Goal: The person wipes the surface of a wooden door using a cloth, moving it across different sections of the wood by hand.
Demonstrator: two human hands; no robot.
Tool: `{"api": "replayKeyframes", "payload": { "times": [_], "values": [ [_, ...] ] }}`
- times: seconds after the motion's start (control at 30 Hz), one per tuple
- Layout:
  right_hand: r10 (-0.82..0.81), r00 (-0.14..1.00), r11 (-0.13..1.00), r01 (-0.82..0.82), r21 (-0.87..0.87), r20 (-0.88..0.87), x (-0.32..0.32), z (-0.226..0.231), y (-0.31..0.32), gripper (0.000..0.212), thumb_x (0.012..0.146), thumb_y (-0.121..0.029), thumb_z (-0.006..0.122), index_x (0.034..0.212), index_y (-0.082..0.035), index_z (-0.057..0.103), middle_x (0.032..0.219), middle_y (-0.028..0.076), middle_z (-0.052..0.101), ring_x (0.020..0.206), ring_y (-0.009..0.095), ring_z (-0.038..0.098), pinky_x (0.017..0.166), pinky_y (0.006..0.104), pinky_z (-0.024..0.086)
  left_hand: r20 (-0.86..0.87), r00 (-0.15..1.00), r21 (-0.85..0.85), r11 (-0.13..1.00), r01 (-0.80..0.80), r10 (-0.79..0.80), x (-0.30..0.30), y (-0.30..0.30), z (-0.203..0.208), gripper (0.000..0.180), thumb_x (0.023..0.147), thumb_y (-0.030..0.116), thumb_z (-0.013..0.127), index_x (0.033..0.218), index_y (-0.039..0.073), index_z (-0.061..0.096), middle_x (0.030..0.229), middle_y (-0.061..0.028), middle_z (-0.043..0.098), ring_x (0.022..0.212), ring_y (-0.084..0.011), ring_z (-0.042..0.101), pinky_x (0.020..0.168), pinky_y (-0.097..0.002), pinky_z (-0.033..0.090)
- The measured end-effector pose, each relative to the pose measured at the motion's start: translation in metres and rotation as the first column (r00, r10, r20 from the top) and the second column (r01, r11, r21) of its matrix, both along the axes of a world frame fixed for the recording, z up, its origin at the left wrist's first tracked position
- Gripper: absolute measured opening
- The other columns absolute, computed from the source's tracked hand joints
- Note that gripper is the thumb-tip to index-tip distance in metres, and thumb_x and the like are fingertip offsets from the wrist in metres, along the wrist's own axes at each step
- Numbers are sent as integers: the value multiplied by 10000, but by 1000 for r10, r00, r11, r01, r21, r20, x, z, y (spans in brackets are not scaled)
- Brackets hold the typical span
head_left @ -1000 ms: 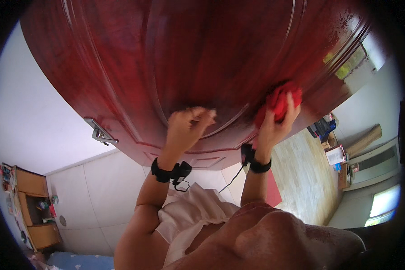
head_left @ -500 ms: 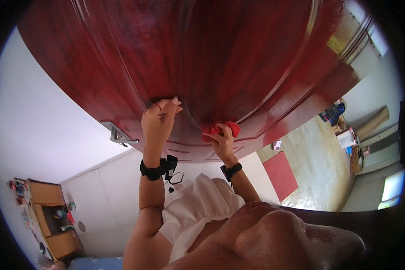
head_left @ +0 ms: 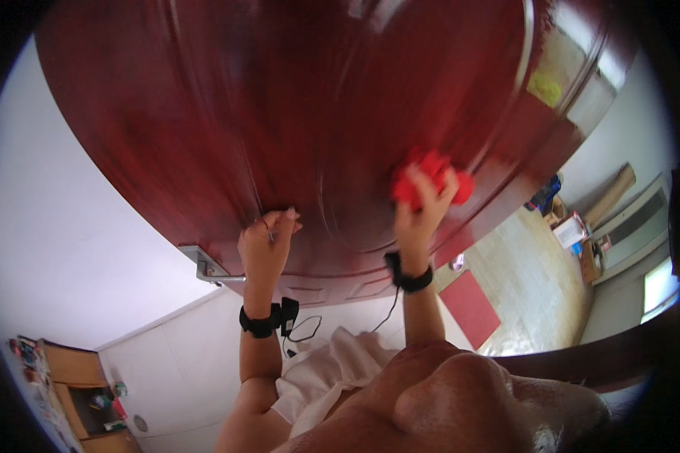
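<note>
Holding red cloth [head_left: 462,187] in right hand [head_left: 423,208], left hand [head_left: 265,245] near door [head_left: 340,121]

Right hand [head_left: 423,215] gripping red cloth [head_left: 431,164], left hand [head_left: 266,249] loosely curled, red door [head_left: 302,113], metal handle [head_left: 223,278]

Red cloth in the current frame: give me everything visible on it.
The red cloth is bright, plain red and looks like soft fabric, bunched into an uneven wad with folds and a ragged outline. Motion blur hides its weave and edges. The right hand holds it, fingers spread over its near side and covering part of it. It appears to be against the glossy dark red door, right of the picture's centre. Whether it is damp can't be told.
</note>
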State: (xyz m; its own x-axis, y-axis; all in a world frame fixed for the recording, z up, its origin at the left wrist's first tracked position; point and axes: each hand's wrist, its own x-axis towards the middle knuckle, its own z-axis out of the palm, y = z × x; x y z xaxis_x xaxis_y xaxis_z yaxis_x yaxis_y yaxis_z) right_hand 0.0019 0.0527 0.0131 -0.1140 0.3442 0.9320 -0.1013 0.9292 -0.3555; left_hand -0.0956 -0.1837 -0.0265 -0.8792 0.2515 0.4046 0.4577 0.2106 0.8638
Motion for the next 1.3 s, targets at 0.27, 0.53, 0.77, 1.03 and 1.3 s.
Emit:
{"api": "replayKeyframes", "payload": {
  "times": [0.27, 0.53, 0.77, 1.03, 1.3],
  "values": [
    [264, 774, 940, -341, 28, 575, -10, -159, -73, 455, 633, -53, 747, 1042, -243, 800, 1173, 87, 589, 1070, 314, 586, 849, 404, 528, 95, 989, 110, 988, 106, -116, -11, -17, 1, 306, 948, 302, 671, 882, 16, 756, 734, -81, 748, 702, -148, 738, 647, -247, 528],
    [54, 975, 974, -99, 203, 216, -29, 19, -53, 534, 621, 20, 680, 1094, -203, 785, 1281, 172, 530, 1184, 338, 528, 1005, 399, 437, 155, 967, 145, 973, 178, -200, -29, -14, -6, 307, 923, 312, 704, 863, 20, 777, 683, -77, 734, 631, -123, 716, 615, -218, 505],
    [21, 997, 977, -37, 210, 76, -49, 90, -69, 626, 697, 7, 653, 1299, -169, 662, 1436, 234, 411, 1344, 388, 387, 1130, 444, 293, 197, 949, 213, 955, 204, -247, -31, -14, -6, 275, 912, 285, 715, 856, 24, 782, 652, -78, 724, 613, -108, 706, 597, -223, 509],
    [116, 851, 953, -240, 183, 513, -29, -129, -80, 402, 637, -66, 770, 1001, -235, 773, 1331, 106, 511, 1097, 363, 550, 839, 454, 537, 127, 961, 152, 962, 226, -246, -33, -15, -13, 287, 913, 269, 716, 790, 16, 770, 624, -63, 715, 562, -113, 690, 568, -224, 505],
    [168, 813, 945, -295, 145, 558, -11, -114, -56, 407, 650, 0, 745, 990, -219, 793, 1259, 94, 559, 1108, 310, 566, 895, 438, 518, 183, 953, 212, 957, 200, -240, -33, -13, -16, 326, 916, 296, 724, 771, 7, 766, 613, -67, 707, 556, -107, 680, 552, -223, 506]
  ]
}}
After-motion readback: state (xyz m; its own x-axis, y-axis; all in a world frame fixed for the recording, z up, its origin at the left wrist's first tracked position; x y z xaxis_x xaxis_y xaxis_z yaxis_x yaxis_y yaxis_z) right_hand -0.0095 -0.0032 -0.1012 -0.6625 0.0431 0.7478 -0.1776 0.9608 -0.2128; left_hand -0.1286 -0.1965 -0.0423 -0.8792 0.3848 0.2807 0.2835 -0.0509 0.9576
